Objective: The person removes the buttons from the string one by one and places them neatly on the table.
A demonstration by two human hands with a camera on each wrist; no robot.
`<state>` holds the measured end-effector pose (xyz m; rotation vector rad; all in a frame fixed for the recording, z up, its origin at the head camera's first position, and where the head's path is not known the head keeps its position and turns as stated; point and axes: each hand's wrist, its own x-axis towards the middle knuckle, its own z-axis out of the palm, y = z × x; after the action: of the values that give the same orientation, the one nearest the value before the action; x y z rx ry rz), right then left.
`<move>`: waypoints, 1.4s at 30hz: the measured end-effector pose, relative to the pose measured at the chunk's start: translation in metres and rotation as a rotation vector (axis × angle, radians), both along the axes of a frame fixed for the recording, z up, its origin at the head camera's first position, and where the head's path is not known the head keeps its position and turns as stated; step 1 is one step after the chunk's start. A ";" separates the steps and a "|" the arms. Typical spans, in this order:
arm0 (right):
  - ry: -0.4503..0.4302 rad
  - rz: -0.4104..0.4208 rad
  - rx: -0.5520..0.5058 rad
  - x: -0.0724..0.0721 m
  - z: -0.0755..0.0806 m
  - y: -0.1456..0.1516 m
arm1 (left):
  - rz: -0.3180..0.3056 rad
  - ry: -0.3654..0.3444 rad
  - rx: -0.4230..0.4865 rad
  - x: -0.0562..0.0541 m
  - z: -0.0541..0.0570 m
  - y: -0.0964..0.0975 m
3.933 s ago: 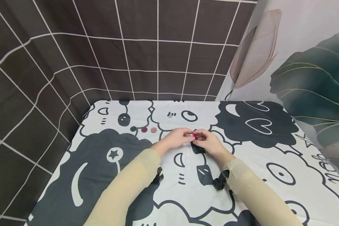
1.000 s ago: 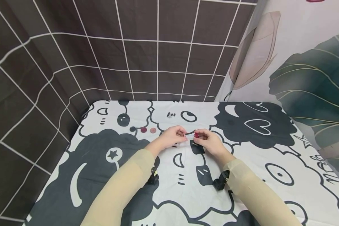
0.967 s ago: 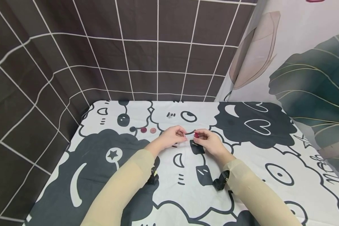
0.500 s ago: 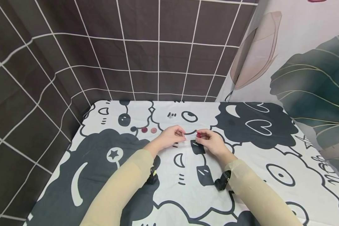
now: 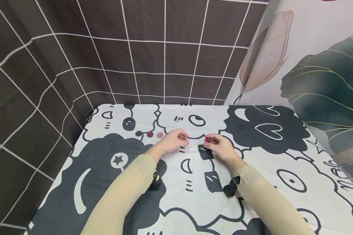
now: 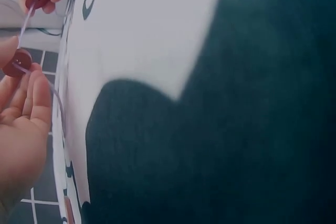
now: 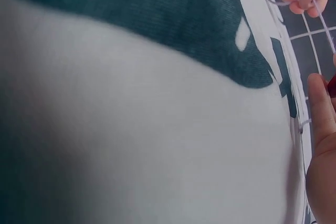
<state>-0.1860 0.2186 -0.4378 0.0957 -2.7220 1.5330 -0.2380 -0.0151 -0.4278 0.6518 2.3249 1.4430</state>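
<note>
My left hand [image 5: 173, 141] pinches a round red button [image 6: 17, 63] between thumb and fingers, seen best in the left wrist view. Across a small gap, my right hand [image 5: 222, 148] pinches another red button [image 5: 206, 139] by its edge. A thin pale purple string [image 6: 25, 27] passes through the left button and stretches to the right one. Its loose tail hangs below my left fingers. In the right wrist view the right hand's button [image 7: 332, 85] is partly cut off by the frame edge, and the left hand hides most of its own button.
Three small discs, one dark grey [image 5: 138, 133], one dark red [image 5: 150, 134] and one pink [image 5: 159, 134], lie in a row on the printed cloth [image 5: 176, 202], left of my hands. A dark checked curtain [image 5: 141, 58] hangs behind the table.
My hands were together around a red thing earlier. Since then the left hand has drawn away leftward, widening the gap, while the right hand has shifted only slightly right.
</note>
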 end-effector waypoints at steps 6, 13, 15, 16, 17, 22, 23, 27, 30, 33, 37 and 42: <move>-0.007 -0.003 0.009 -0.002 -0.001 0.000 | 0.011 -0.001 0.002 0.000 0.000 -0.003; 0.012 0.009 -0.022 -0.001 -0.003 0.001 | 0.026 -0.015 0.023 0.001 0.001 -0.003; 0.018 0.014 -0.033 -0.001 -0.003 0.001 | 0.027 -0.018 0.028 0.001 0.001 -0.003; 0.020 0.016 -0.036 -0.001 -0.004 0.001 | 0.026 -0.017 0.029 0.001 0.001 -0.003; 0.021 0.018 -0.040 -0.001 -0.003 0.001 | 0.024 -0.018 0.031 0.001 0.001 -0.003; 0.023 0.019 -0.038 -0.001 -0.002 0.000 | 0.022 -0.018 0.031 0.001 0.000 -0.004; 0.022 0.017 -0.035 0.000 -0.002 0.000 | 0.023 -0.016 0.029 0.001 0.000 -0.005; 0.016 0.009 -0.026 0.001 -0.002 0.000 | 0.021 -0.013 0.029 0.001 0.000 -0.007; 0.006 0.016 -0.036 0.001 -0.001 -0.001 | 0.032 -0.023 0.029 0.001 -0.001 -0.009; -0.003 0.024 -0.054 0.000 -0.001 -0.001 | 0.047 -0.029 0.025 0.002 -0.001 -0.011; 0.002 0.021 -0.050 0.000 -0.003 0.001 | 0.047 -0.032 0.031 0.003 0.000 -0.011; 0.005 0.015 -0.023 0.000 -0.004 0.003 | 0.048 -0.043 0.037 0.003 -0.001 -0.011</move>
<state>-0.1859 0.2217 -0.4419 0.1195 -2.7048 1.5657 -0.2346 -0.0265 -0.4285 0.5734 2.3005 1.5098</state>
